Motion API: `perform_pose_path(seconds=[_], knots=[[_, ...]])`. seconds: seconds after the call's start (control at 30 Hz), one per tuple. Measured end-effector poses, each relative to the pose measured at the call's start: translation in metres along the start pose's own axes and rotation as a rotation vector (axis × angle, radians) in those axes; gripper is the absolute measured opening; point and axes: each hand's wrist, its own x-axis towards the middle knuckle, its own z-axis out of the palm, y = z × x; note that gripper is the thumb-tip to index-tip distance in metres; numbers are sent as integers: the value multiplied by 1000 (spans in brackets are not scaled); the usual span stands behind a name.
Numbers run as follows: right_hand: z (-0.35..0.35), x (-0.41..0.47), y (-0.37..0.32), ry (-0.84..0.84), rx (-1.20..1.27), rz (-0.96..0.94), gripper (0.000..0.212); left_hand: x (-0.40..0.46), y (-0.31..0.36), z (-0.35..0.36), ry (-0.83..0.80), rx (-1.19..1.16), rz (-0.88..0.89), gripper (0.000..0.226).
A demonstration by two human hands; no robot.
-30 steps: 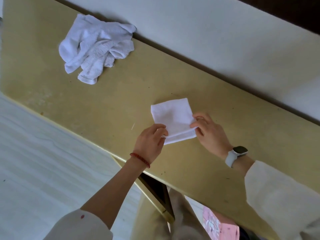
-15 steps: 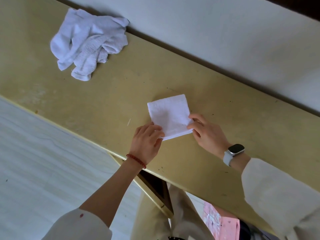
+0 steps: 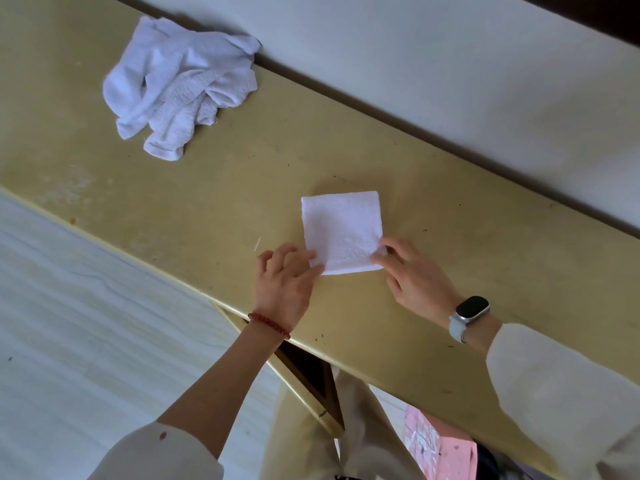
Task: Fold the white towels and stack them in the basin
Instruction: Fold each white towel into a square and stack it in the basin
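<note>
A white towel point(image 3: 341, 230) folded into a small square lies flat on the yellow table point(image 3: 225, 188). My left hand point(image 3: 284, 282) rests on the table at the towel's near-left corner, fingers spread and fairly straight, with thumb and index tip touching that corner. My right hand point(image 3: 412, 275) pinches the near-right corner between thumb and index finger. A crumpled pile of white towels point(image 3: 180, 88) sits at the far left of the table, against the wall. No basin is in view.
The table runs diagonally along a pale wall point(image 3: 433, 64). Its near edge borders light floor point(image 3: 86, 323) on the left. A pink object point(image 3: 440, 452) shows below the table edge near my legs.
My left hand's fingers have uncurled from a pinch and lie flatter at the towel's corner. The folded towel stays flat in place, and my right hand keeps its hold.
</note>
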Motion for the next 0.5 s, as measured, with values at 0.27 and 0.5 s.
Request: perform_pose_path(seconds=[0.27, 0.5], knots=[[1, -3, -18, 19, 266, 81, 16, 25, -4, -5, -73, 206, -195, 17], [-13, 29, -5, 412, 1431, 1115, 12, 37, 33, 21, -162, -6, -70, 30]])
